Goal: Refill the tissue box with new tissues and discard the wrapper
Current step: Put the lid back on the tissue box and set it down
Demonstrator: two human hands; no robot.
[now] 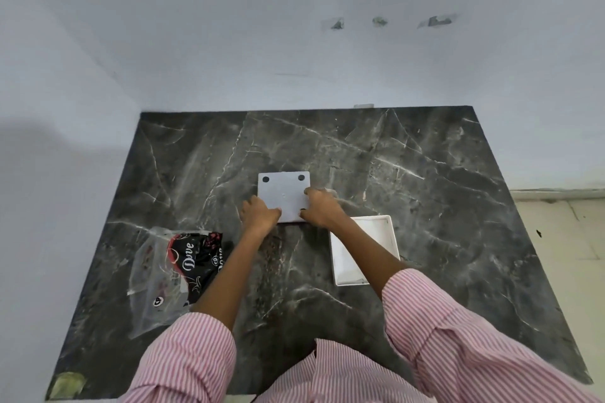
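A white square tissue box (283, 193) lies upside down near the middle of the dark marble table (425, 206), its flat base with black round feet facing up. My left hand (259, 213) grips its near left corner and my right hand (320, 208) grips its near right edge. A separate white tray-like box part (364, 250) lies open side up to the right, partly under my right forearm. The clear plastic wrapper (167, 271) with black and red print lies crumpled at the left. No loose tissues are visible.
Grey walls close in the table at the back and the left. The table's right edge drops to a pale tiled floor (563, 239). A patch of yellowish tape (68, 384) sits at the near left corner.
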